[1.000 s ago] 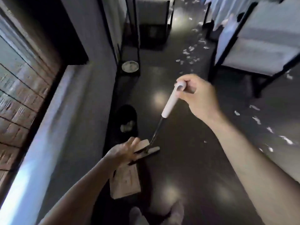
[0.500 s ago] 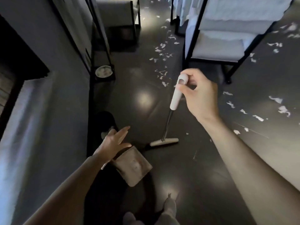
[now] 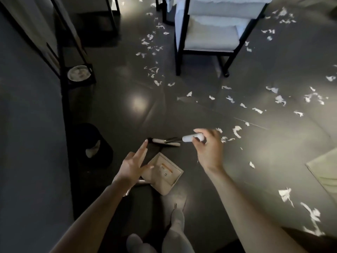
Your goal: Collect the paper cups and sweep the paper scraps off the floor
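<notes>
My right hand (image 3: 207, 148) grips the white handle of a small broom (image 3: 191, 138), whose head (image 3: 164, 141) lies on the dark floor just ahead of me. My left hand (image 3: 134, 164) hovers with its fingers spread, above the left edge of a beige dustpan (image 3: 164, 172) lying flat on the floor. White paper scraps (image 3: 235, 131) lie close to the right of the broom handle. More paper scraps (image 3: 153, 70) trail away across the floor toward the back and right. No paper cup shows clearly.
A black bin (image 3: 93, 143) with something white inside stands at the left by a dark wall. A black-framed shelf holds a round dish (image 3: 79, 73). A black-framed white chair (image 3: 211, 35) stands behind. A pale mat corner (image 3: 324, 170) lies at right. My feet (image 3: 175, 230) are below.
The view has tilted down and moved closer to the floor. My right hand lowered the broom handle, so it now lies nearly flat. My left hand stayed spread over the dustpan.
</notes>
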A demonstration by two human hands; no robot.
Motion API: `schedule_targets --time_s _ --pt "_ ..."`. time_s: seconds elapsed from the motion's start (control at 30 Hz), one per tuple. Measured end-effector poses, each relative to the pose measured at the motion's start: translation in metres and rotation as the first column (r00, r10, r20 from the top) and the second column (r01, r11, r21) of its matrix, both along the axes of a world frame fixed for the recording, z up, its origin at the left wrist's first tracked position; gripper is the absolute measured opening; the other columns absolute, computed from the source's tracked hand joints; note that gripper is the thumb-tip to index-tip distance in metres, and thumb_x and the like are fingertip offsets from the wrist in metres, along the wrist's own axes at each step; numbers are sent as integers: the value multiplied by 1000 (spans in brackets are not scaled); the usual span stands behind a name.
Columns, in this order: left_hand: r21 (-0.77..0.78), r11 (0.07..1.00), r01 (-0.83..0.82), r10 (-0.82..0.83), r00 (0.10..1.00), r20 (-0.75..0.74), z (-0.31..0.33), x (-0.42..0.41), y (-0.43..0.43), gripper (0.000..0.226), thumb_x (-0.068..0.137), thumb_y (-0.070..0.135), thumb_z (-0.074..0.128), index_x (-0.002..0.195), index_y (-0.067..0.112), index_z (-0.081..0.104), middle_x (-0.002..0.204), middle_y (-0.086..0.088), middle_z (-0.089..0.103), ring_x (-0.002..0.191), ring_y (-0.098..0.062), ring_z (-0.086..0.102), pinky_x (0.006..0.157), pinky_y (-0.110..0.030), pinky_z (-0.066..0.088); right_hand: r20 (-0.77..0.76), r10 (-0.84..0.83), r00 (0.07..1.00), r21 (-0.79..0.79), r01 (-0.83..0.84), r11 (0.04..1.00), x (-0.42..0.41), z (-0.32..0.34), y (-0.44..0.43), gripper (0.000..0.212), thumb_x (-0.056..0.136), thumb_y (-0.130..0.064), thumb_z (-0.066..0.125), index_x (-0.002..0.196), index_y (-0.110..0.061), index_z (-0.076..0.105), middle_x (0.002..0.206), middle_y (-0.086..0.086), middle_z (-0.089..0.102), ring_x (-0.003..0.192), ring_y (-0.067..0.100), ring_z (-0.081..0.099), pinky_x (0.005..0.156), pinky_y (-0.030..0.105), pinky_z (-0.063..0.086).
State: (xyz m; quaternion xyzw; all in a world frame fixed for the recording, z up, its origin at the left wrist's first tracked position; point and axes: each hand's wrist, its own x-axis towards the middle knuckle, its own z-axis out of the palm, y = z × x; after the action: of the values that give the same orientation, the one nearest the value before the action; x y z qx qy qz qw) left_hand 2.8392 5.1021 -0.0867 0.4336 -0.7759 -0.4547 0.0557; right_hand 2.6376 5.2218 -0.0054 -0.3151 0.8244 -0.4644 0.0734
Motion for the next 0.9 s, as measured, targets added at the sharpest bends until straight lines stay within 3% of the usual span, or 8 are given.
schedule_targets --time_s 0.1,0.2,0.3,0.4,0.47,0.57,0.7,0.9 --pt "22 1000 -7 7 1000 -6 2 2 -4 93 82 33 74 137 64 5 111 12 43 106 -3 42 92 -19 34 40 30 999 138 -35 990 -1 -4 1 22 84 2 64 104 -6 69 92 -2 58 76 8 54 65 0 34" --pt "60 998 14 -11 999 -41 1 7 -2 94 83 29 73 138 65 5 140 6 40 109 1 41 97 -26 39 141 -2 990 255 -34 966 -5 -2 -2 15 86 -3 61 101 -6 65 79 -5 60 66 8 53 58 5 35" --pt "75 997 4 4 995 -100 -2 9 4 97 82 27 74 127 77 3 153 0 30 119 1 31 96 -20 35 379 -77 922 475 -123 871 -10 2 -8 12 88 -7 57 98 -7 64 94 5 62 81 23 62 73 22 44" --pt "61 998 -5 13 992 -128 -2 10 6 100 80 26 75 119 82 1 155 -1 27 128 0 23 98 -18 30 811 -258 526 454 -285 844 -16 3 -7 24 89 8 51 82 -15 52 89 10 53 68 23 66 69 31 57" --pt "45 999 -4 10 992 -126 -3 11 7 101 80 25 75 119 82 0 155 -1 27 130 0 23 96 -13 30 843 -359 400 520 -439 732 -15 -9 -2 25 90 9 47 84 -15 48 86 14 55 56 19 64 49 29 55" --pt "19 1000 -11 13 994 -110 -1 15 11 100 80 27 75 122 78 0 154 -4 29 140 -14 24 102 -18 30 719 -430 546 692 -497 525 7 -48 16 18 95 -3 43 110 -8 52 80 6 49 51 11 47 39 19 38" --pt "-111 993 -29 20 996 -85 -3 22 17 100 78 26 75 132 66 1 146 -12 41 135 -26 39 107 -31 35 708 -374 599 647 -340 682 36 -89 39 47 90 -2 30 129 -17 52 88 -1 48 56 12 28 36 15 21" --pt "-82 992 -94 79 983 -168 -7 21 22 89 72 42 69 139 54 11 131 -6 56 126 -12 45 101 -17 32 646 -177 743 584 -331 742 43 -114 43 47 86 -3 33 118 -32 51 109 -5 53 69 13 54 40 18 33"
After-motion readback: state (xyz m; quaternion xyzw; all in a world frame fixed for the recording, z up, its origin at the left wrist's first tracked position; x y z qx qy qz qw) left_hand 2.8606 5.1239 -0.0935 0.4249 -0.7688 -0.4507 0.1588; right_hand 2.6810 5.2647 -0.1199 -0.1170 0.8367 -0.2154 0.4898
